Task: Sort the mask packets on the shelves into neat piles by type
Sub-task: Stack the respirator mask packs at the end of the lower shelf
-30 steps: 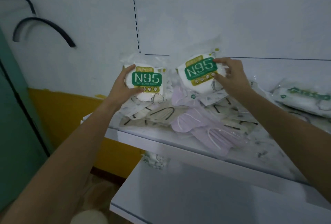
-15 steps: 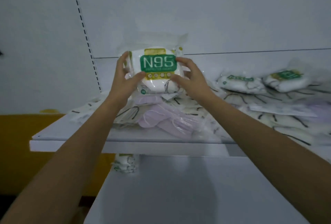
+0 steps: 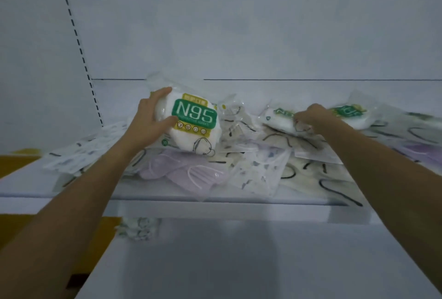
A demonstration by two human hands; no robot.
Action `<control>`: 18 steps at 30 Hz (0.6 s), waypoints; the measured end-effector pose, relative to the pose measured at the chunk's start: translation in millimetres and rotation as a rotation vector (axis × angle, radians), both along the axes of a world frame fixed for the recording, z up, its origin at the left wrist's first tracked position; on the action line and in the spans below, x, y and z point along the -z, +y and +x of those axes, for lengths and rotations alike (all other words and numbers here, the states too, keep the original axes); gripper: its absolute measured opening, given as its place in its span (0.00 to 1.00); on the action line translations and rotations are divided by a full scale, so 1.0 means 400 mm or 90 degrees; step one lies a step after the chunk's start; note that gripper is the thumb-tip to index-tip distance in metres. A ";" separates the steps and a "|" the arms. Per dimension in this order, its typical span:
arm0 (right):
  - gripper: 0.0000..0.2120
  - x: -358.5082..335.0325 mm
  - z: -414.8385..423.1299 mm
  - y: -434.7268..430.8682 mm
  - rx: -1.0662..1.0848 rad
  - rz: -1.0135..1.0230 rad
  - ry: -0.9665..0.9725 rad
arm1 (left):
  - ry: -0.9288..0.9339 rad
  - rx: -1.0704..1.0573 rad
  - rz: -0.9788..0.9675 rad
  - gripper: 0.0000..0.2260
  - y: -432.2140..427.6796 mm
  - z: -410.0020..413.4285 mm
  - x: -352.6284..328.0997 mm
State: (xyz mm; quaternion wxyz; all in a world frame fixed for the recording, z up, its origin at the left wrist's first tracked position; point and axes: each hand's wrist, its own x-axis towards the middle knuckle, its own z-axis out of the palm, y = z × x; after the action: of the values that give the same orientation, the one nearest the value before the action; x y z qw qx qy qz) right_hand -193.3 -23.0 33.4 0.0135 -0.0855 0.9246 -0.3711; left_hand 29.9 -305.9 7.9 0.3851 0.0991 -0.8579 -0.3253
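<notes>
My left hand (image 3: 153,120) grasps an N95 packet (image 3: 195,121) by its left edge, thumb across the front and fingers wrapped behind. It is tilted and held just above the mask packets (image 3: 253,169) that lie heaped on the shelf (image 3: 167,197). Its green label faces me. Right below it lie lilac masks (image 3: 181,170) in clear wrap, near the shelf's front edge.

My right hand (image 3: 311,118) is further right, down on a second N95 packet (image 3: 278,119) that lies flat on the heap. The fingers are curled at its right end, but the blur there is strong and I cannot tell whether they have closed on it. A third N95 packet (image 3: 348,113) lies just beyond that hand, also on the heap.

Loose packets of white masks with black ear loops spread across the shelf to both sides. A lower shelf (image 3: 239,263) juts out beneath, and a small packet (image 3: 138,227) lies at its back left.
</notes>
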 end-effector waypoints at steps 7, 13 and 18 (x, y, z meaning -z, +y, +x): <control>0.26 0.006 -0.038 0.024 -0.102 -0.132 -0.041 | 0.132 0.025 -0.016 0.25 0.075 -0.042 -0.081; 0.19 -0.016 -0.049 0.097 -0.252 -0.538 0.233 | 0.128 -0.070 -0.013 0.20 0.147 -0.158 -0.108; 0.22 -0.064 0.009 0.098 -0.420 -0.669 0.154 | 0.149 -0.049 0.038 0.22 0.244 -0.225 -0.083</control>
State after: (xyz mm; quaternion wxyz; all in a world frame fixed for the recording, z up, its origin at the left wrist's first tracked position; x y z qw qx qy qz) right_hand -189.9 16.1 58.8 -0.0210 -0.4024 0.5393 -0.7395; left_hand -60.0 -208.2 41.1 0.4919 0.1044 -0.7926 -0.3449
